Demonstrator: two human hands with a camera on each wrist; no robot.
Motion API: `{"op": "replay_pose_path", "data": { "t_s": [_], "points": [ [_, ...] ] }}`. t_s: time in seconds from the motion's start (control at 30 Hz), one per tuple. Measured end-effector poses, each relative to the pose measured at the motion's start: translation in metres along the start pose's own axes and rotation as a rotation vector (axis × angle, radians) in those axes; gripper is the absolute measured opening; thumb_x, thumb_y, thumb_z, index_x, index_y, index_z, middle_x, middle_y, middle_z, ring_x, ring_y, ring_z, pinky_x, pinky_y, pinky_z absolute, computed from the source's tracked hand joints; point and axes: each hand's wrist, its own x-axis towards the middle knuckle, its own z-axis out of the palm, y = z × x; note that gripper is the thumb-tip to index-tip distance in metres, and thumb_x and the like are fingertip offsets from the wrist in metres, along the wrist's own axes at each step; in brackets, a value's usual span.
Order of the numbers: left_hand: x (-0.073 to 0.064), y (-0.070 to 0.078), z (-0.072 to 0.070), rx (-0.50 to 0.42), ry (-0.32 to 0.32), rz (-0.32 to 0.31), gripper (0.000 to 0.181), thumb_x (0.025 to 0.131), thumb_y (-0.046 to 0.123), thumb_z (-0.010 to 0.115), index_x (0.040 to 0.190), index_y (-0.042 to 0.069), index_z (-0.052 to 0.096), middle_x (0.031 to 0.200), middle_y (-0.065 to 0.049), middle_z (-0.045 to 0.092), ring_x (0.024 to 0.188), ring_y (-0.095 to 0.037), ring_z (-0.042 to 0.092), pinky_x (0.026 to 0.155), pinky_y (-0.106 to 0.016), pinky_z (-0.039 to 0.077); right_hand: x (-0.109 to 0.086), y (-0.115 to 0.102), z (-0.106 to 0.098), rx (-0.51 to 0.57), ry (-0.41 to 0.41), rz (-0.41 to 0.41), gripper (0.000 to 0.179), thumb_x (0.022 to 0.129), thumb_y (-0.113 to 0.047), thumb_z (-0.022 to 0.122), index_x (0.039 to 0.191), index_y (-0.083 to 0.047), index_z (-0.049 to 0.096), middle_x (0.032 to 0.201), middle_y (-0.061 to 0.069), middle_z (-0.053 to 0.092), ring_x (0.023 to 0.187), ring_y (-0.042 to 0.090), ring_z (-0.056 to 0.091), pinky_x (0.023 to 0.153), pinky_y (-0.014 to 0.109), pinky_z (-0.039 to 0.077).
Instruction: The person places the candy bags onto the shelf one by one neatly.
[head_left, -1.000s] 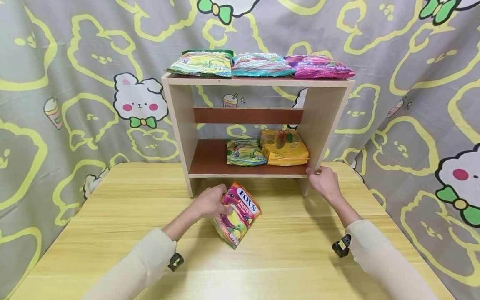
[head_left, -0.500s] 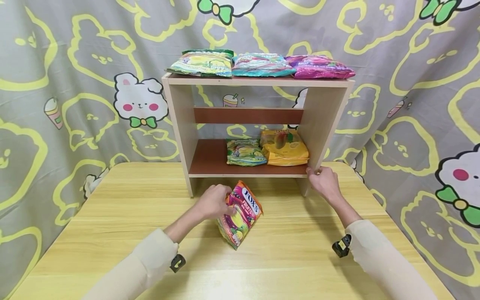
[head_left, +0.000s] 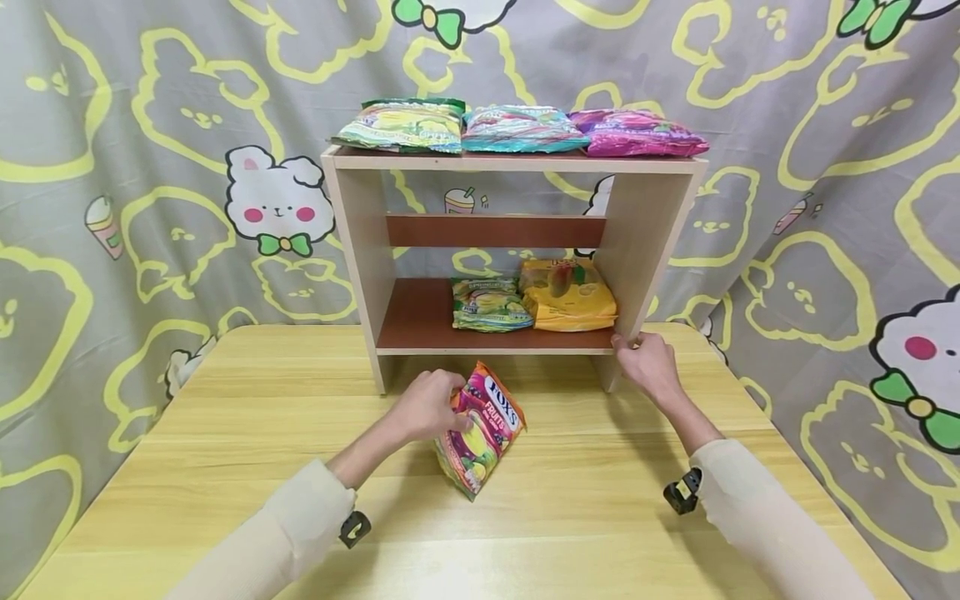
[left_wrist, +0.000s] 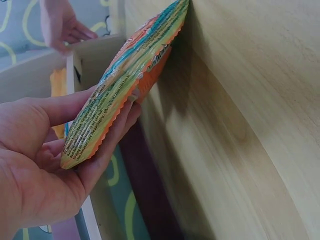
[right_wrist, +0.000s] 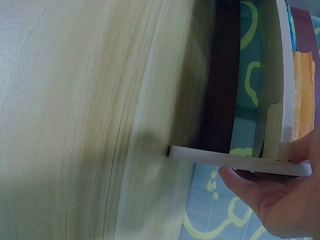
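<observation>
My left hand (head_left: 429, 406) pinches the left edge of a pink and orange candy bag (head_left: 486, 429) marked FOX'S Fruits, which is tilted over the table in front of the shelf. In the left wrist view the thumb and fingers close on the two faces of the candy bag (left_wrist: 120, 90), seen side-on with small print along its edge. My right hand (head_left: 648, 364) grips the front edge of the right side panel of the wooden shelf (head_left: 652, 242). In the right wrist view the right hand (right_wrist: 285, 195) has the panel edge (right_wrist: 240, 161) between thumb and fingers.
On the lower board lie a green candy bag (head_left: 491, 306) and a yellow mango bag (head_left: 570, 296), to the right. Along the top sit a yellow-green bag (head_left: 405, 125), a teal bag (head_left: 522, 129) and a magenta bag (head_left: 641, 133). A patterned curtain (head_left: 187, 250) hangs behind the table (head_left: 600, 533).
My left hand and the pink candy bag shifted slightly right between the first and second frames, then stayed put. The right hand keeps its hold on the shelf panel.
</observation>
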Motion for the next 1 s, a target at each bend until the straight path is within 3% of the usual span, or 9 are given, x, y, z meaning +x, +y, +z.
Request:
{"op": "replay_pose_path", "data": {
  "t_s": [0.33, 0.57, 0.73, 0.87, 1.0],
  "points": [
    [0.000, 0.003, -0.002, 0.015, 0.002, 0.036, 0.045, 0.077, 0.013, 0.088, 0.117, 0.000, 0.070, 0.095, -0.007, 0.075, 0.072, -0.012, 0.067, 0.065, -0.024, 0.059, -0.001, -0.001, 0.000, -0.003, -0.001, 0.002, 0.049, 0.102, -0.040, 0.048, 0.096, 0.002, 0.073, 0.070, 0.011, 0.070, 0.073, 0.031, 0.063, 0.055, 0.031, 0.044],
    [0.000, 0.013, -0.011, 0.062, 0.020, 0.061, 0.057, 0.078, 0.012, 0.087, 0.129, -0.002, 0.066, 0.117, -0.015, 0.074, 0.084, -0.016, 0.072, 0.089, -0.036, 0.061, -0.001, -0.001, -0.001, -0.011, 0.000, 0.006, 0.049, 0.102, -0.040, 0.048, 0.097, 0.002, 0.073, 0.080, 0.018, 0.071, 0.079, 0.034, 0.063, 0.058, 0.031, 0.044],
    [0.001, 0.020, -0.025, 0.085, 0.052, 0.080, 0.051, 0.078, 0.014, 0.088, 0.125, 0.002, 0.070, 0.114, -0.010, 0.075, 0.090, -0.016, 0.070, 0.083, -0.033, 0.061, 0.000, -0.001, -0.002, -0.014, -0.001, 0.001, 0.049, 0.102, -0.040, 0.047, 0.098, 0.002, 0.073, 0.084, 0.020, 0.072, 0.081, 0.035, 0.063, 0.059, 0.032, 0.045],
    [0.001, 0.026, -0.037, 0.064, 0.043, 0.070, 0.048, 0.079, 0.012, 0.087, 0.124, 0.005, 0.070, 0.105, -0.006, 0.075, 0.077, -0.012, 0.068, 0.070, -0.027, 0.060, -0.001, -0.001, -0.001, -0.013, 0.003, 0.001, 0.048, 0.102, -0.040, 0.048, 0.097, 0.002, 0.073, 0.087, 0.022, 0.072, 0.083, 0.036, 0.063, 0.060, 0.032, 0.046],
    [0.002, 0.034, -0.052, 0.032, 0.047, 0.049, 0.048, 0.082, 0.012, 0.085, 0.126, 0.005, 0.069, 0.107, -0.006, 0.074, 0.083, -0.013, 0.069, 0.073, -0.027, 0.061, 0.000, -0.001, 0.000, -0.012, 0.009, -0.006, 0.047, 0.101, -0.039, 0.049, 0.097, 0.002, 0.072, 0.091, 0.024, 0.072, 0.087, 0.038, 0.064, 0.062, 0.034, 0.046]
  ]
}}
